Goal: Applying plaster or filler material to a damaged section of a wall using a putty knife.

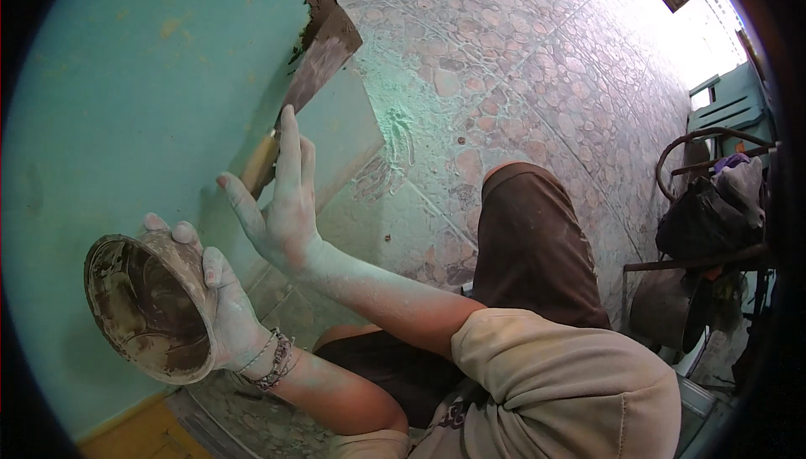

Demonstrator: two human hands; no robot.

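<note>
My right hand [290, 207], dusted white, is closed round the wooden handle [260, 162] of a putty knife, its index finger stretched toward the blade. The metal blade [312, 81] lies against the edge of the green wall [168, 140], just below a patch of wet brown filler [321, 7]. At the lower left my left hand [227, 308] grips a round bowl [151, 308] from its side, fingers behind the rim. The bowl tilts with its mouth toward me, and brown paste smears its inside. The palm hides part of the knife's handle.
Pale green dust [403, 127] covers the stone-patterned floor [537, 64] beside the wall's edge. My bent knee [537, 232] is close on the right. Farther right stands a metal rack [697, 259] with a dark bag [709, 215] and a pot [667, 308]. Yellow tiles [138, 434] show at lower left.
</note>
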